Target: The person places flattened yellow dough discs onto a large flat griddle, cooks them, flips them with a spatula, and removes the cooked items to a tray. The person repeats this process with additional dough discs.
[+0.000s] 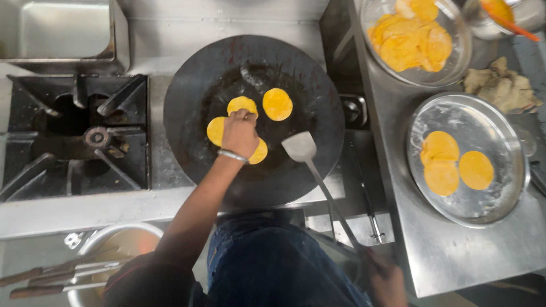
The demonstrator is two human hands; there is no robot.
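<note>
A large black round griddle (187,85) holds several small yellow flatbreads. My left hand (239,132), with a metal bangle at the wrist, reaches over the griddle and its fingertips pinch the edge of one flatbread (241,104). Another flatbread (277,104) lies just right of it, one (215,131) lies left of the hand, and one (260,152) is partly hidden under the wrist. My right hand (387,281) at the bottom grips the long handle of a metal spatula (300,146), whose flat blade rests on the griddle right of the flatbreads.
A gas burner (96,136) sits left of the griddle. On the steel counter at right, a round steel tray (500,187) carries three raw yellow discs and a glass bowl (455,62) holds several more. A crumpled cloth (500,85) lies between them. Tongs rest on a pot (125,239) at bottom left.
</note>
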